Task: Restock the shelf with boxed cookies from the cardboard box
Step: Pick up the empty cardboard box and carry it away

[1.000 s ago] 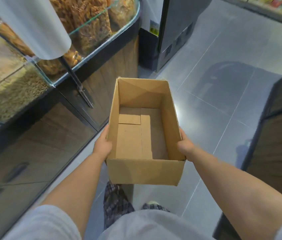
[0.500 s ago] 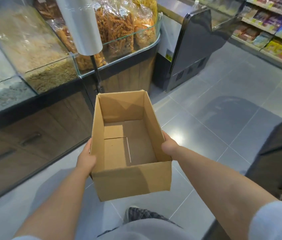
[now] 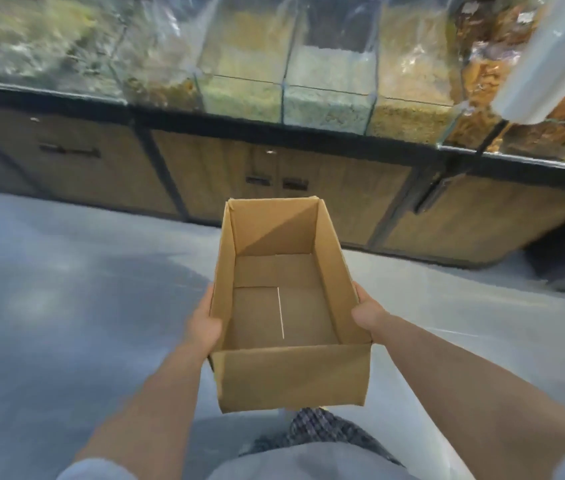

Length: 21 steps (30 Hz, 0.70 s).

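Both your forearms reach forward and angle inward, bare below pale sleeves. Your left grip (image 3: pixel 204 325) clasps the left wall of the cardboard box (image 3: pixel 295 375) and your right grip (image 3: pixel 367 311) clasps the right wall opposite, wrists level. The box hides the fingers of both.

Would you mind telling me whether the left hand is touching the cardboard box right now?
Touching. The head view shows the left hand against the left outer wall of the cardboard box, with no gap between them.
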### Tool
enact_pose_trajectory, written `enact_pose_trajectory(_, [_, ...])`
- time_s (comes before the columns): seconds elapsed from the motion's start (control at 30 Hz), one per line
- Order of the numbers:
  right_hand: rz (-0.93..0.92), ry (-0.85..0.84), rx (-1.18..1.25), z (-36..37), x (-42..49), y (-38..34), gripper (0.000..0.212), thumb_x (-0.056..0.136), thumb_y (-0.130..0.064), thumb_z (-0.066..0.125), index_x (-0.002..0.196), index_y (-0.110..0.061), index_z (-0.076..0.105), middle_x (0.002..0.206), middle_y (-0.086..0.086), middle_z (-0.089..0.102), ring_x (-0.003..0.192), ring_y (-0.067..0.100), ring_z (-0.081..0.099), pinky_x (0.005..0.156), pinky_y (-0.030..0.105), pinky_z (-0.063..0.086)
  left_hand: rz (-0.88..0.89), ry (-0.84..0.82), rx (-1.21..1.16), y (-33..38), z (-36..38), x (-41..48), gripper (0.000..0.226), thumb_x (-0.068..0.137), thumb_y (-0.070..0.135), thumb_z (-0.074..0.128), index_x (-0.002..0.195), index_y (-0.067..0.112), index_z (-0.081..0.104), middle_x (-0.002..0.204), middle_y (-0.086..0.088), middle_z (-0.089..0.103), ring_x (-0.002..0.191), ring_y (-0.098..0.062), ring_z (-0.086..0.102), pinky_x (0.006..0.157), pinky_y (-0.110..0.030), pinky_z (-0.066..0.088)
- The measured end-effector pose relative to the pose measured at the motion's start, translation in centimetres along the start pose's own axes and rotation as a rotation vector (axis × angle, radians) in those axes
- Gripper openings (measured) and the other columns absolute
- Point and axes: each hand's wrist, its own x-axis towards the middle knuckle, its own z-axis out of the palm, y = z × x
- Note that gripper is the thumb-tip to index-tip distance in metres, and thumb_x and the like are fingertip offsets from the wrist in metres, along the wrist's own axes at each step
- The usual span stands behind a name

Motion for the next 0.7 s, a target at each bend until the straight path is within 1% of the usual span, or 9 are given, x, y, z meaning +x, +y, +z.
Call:
enact_pose_trajectory(0.07, [-0.042,-0.084,-0.077,4.2,0.1,-2.8,0.07,0.089,0.001,0.026,0.144,-0.042,0.026,0.127,0.002,0.05,0.108,0.031,0.051,0.081,0.043,0.053,-0.072,0.105,-0.022,-2.7,-4.3,-2.0,0.048,0.095,0.018,0.054,0.138,0.034,0.039,0.126,0.01,0.051,0.116,-0.015,0.05,0.102,-0.033,0.038])
enact_pose_trajectory(0.13, [-0.079,-0.148,-0.158,8.6,0.0,-5.3,0.069,0.091,-0.001,0.022,0.144,-0.045,0.025,0.128,-0.001,0.05,0.106,0.028,0.051,0.075,0.038,0.052,-0.102,0.194,-0.057,-6.0,-8.2,-3.7,0.053,0.087,0.031,0.057,0.138,0.035,0.042,0.131,0.006,0.055,0.119,-0.019,0.053,0.105,-0.04,0.041])
enact_pose_trajectory(0.2, [-0.128,-0.206,-0.209,13.0,-0.3,-7.5,0.066,0.093,-0.002,0.02,0.144,-0.043,0.026,0.132,-0.002,0.049,0.107,0.025,0.049,0.081,0.038,0.049,-0.146,0.283,-0.106,-10.5,-11.8,-4.8,0.062,0.078,0.034,0.056,0.138,0.035,0.042,0.131,0.003,0.056,0.12,-0.021,0.054,0.104,-0.044,0.042])
enact_pose_trajectory(0.3, [-0.216,-0.314,-0.293,19.4,-0.8,-10.5,0.058,0.096,-0.007,0.025,0.144,-0.038,0.029,0.13,-0.001,0.048,0.108,0.025,0.048,0.089,0.04,0.048,-0.25,0.421,-0.198,-11.9,-16.3,-9.2,0.061,0.085,0.014,0.053,0.14,0.038,0.04,0.127,0.004,0.057,0.117,-0.023,0.055,0.102,-0.041,0.044])
enact_pose_trajectory(0.4, [-0.312,-0.442,-0.401,26.0,-0.9,-13.3,0.06,0.094,-0.005,0.029,0.146,-0.036,0.028,0.131,-0.004,0.045,0.113,0.025,0.046,0.09,0.038,0.045,-0.335,0.557,-0.275,-14.4,-20.0,-12.8,0.059,0.088,0.015,0.051,0.138,0.043,0.039,0.121,0.008,0.058,0.11,-0.022,0.055,0.099,-0.039,0.045])
enact_pose_trajectory(0.53, [-0.35,-0.531,-0.505,33.9,-0.5,-16.1,0.065,0.091,-0.008,0.03,0.146,-0.042,0.026,0.139,0.001,0.046,0.117,0.028,0.048,0.091,0.039,0.046,-0.402,0.701,-0.369,-17.1,-23.9,-15.8,0.057,0.091,0.011,0.045,0.137,0.044,0.037,0.105,0.012,0.06,0.095,-0.021,0.059,0.082,-0.033,0.049])
enact_pose_trajectory(0.6, [-0.352,-0.588,-0.549,37.5,0.2,-17.8,0.064,0.092,-0.012,0.032,0.146,-0.045,0.022,0.141,-0.001,0.043,0.122,0.029,0.046,0.095,0.04,0.046,-0.439,0.779,-0.414,-17.9,-25.7,-16.3,0.057,0.091,0.015,0.047,0.138,0.044,0.037,0.111,0.012,0.058,0.099,-0.021,0.058,0.088,-0.037,0.05])
enact_pose_trajectory(0.63, [-0.353,-0.618,-0.575,39.4,0.8,-18.7,0.065,0.091,-0.014,0.035,0.145,-0.047,0.021,0.142,-0.002,0.042,0.122,0.028,0.047,0.093,0.039,0.046,-0.455,0.804,-0.443,-18.5,-26.5,-16.4,0.058,0.09,0.018,0.048,0.139,0.046,0.036,0.117,0.01,0.057,0.104,-0.022,0.058,0.093,-0.041,0.049])
enact_pose_trajectory(0.7, [-0.378,-0.675,-0.63,43.2,3.2,-20.4,0.064,0.092,-0.021,0.042,0.142,-0.054,0.019,0.143,-0.006,0.043,0.12,0.024,0.049,0.089,0.036,0.048,-0.485,0.86,-0.482,-19.9,-28.3,-15.8,0.06,0.088,0.02,0.049,0.139,0.048,0.033,0.128,0.007,0.057,0.108,-0.023,0.058,0.095,-0.045,0.05])
